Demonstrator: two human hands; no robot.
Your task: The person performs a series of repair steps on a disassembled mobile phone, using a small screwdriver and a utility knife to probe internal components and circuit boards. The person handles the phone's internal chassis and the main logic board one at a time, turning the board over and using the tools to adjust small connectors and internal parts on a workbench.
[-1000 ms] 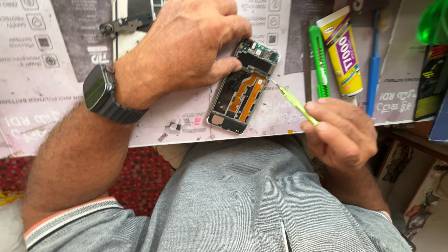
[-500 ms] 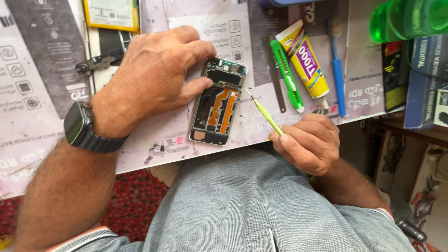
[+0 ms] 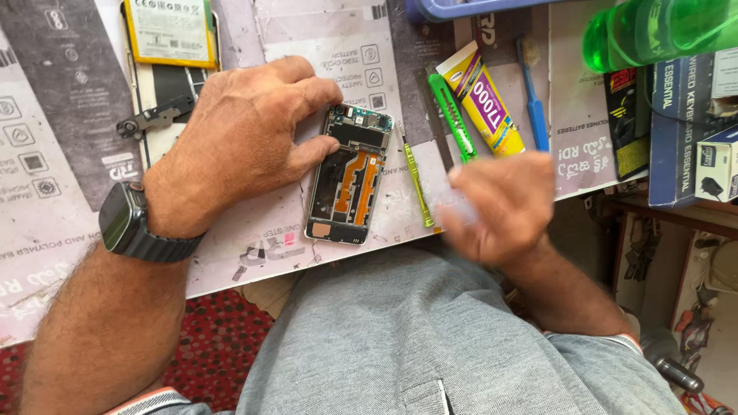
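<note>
- Head view: an opened phone [image 3: 347, 178] lies flat on the counter [image 3: 231, 253], back cover off, its dark inner plates and orange flex cables facing up, long side running away from the person.
- The left hand [image 3: 238, 138] rests palm down on the counter just left of the phone; its fingertips [image 3: 332, 91] press the phone's upper left corner and the thumb lies against its left edge, so the grip is closed on the phone's side, steadying it.
- A dark smartwatch [image 3: 123, 223] sits on the left wrist.
- The right hand [image 3: 500, 204] hovers over the near edge of the counter, right of the phone and not touching it. It is motion-blurred, so I cannot tell whether its grip is apart or together, or whether it holds anything.
- A thin yellow-green tool [image 3: 417, 184] lies on the counter between the phone and the right hand, just beside the phone's right edge.
- Farther back lie a green utility knife [image 3: 450, 115], a yellow and purple glue tube [image 3: 480, 100] and a blue toothbrush [image 3: 533, 100], side by side.
- A yellow-labelled battery [image 3: 169, 32] lies at the far left; a green bottle [image 3: 661, 31] lies at the far right.
</note>
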